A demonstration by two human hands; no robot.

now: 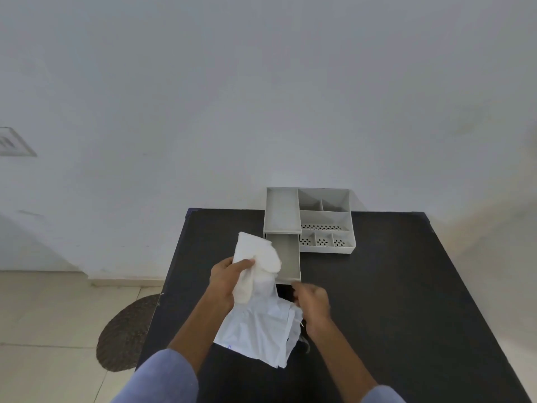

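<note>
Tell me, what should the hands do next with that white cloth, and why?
Probably the left hand should lower the white cloth into the open drawer. It grips the cloth right beside the drawer, which is pulled out of the grey organizer and shows a bare floor. The right hand is blurred near the drawer's front.

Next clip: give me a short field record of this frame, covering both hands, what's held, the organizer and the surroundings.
left hand: grips a bunched white cloth, raised beside the open drawer
right hand: motion-blurred, just in front of the drawer, at the edge of the white sheets; grip unclear
white sheets: loose pile on the table, between the forearms
organizer: grey, compartmented, at the table's far edge; drawer pulled out toward the person
table: black
floor: round dark mat, left of the table
</note>
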